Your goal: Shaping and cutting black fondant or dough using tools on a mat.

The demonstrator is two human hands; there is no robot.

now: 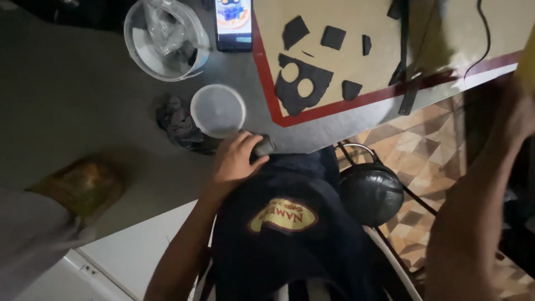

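The left hand (234, 159) rests at the near edge of the grey surface (83, 95), its fingers curled around a small dark cylindrical object (263, 146) and pinching it against the edge, just beside a round translucent plastic lid (218, 110). The right hand (521, 108) is raised at the far right, blurred and half out of view; I cannot tell whether its grip is spread or closed.

Judging from this, the dark object sits so close to the edge that a loosened grip could send it down onto the dark garment with a yellow oval patch (284, 228) in the lap or to the floor. The lid, touching a crumpled grey rag (175, 122), could be nudged by the knuckles.

Farther back stand a clear round plastic tub holding a crinkled bag (166, 39) and a smartphone with a lit screen (233, 22). A tan board with a red border (362, 50) carries black cut-out scraps (304, 83). A black cable (485, 33) trails across it. The floor is patterned geometric tile (423, 139), with a round black padded stool (371, 192) beside the knees. The light is dim.
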